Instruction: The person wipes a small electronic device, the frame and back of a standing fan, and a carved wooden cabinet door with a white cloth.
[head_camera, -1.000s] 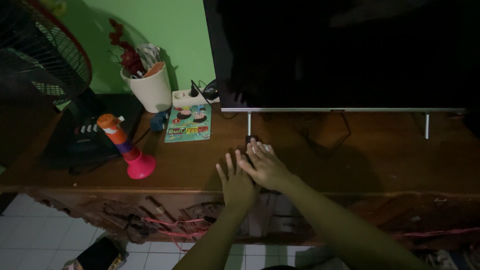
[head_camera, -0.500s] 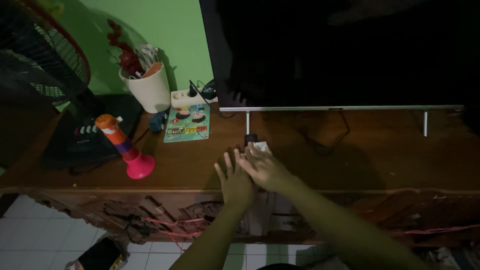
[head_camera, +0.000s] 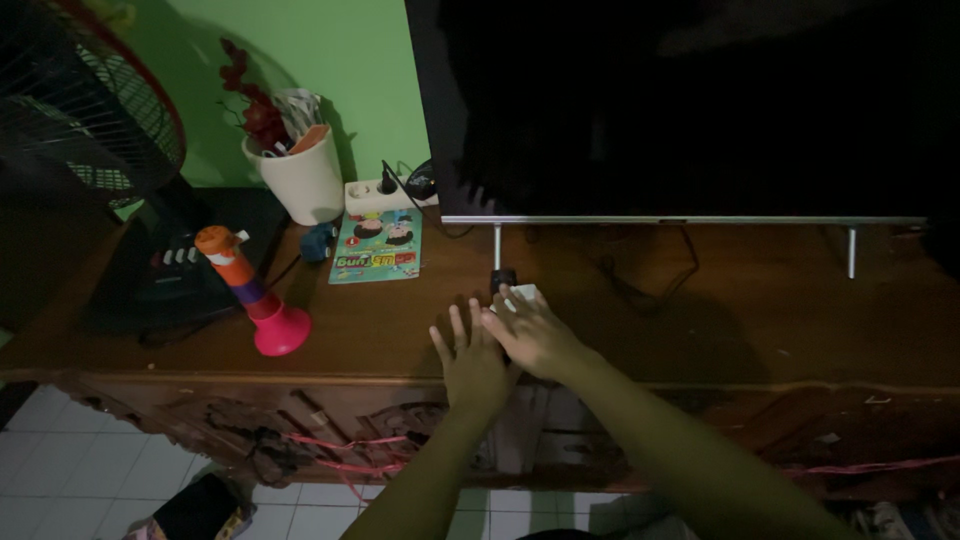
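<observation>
Head view: our right hand (head_camera: 535, 338) lies flat, fingers spread, on white paper (head_camera: 524, 293) below the TV (head_camera: 680, 110); left hand (head_camera: 473, 368) open beside. Paper looks light, flimsy; pinch an edge.

White object (head_camera: 524, 293) lying mostly hidden under right hand (head_camera: 535, 335); kind unclear. Fan (head_camera: 80, 110) running off left edge. Dark screen (head_camera: 680, 105) running off top edge. Forearms leaving frame at bottom.

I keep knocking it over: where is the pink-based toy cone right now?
In the head view, the toy cone stands upright on the wooden cabinet, left of both hands, in front of the fan base.
</observation>
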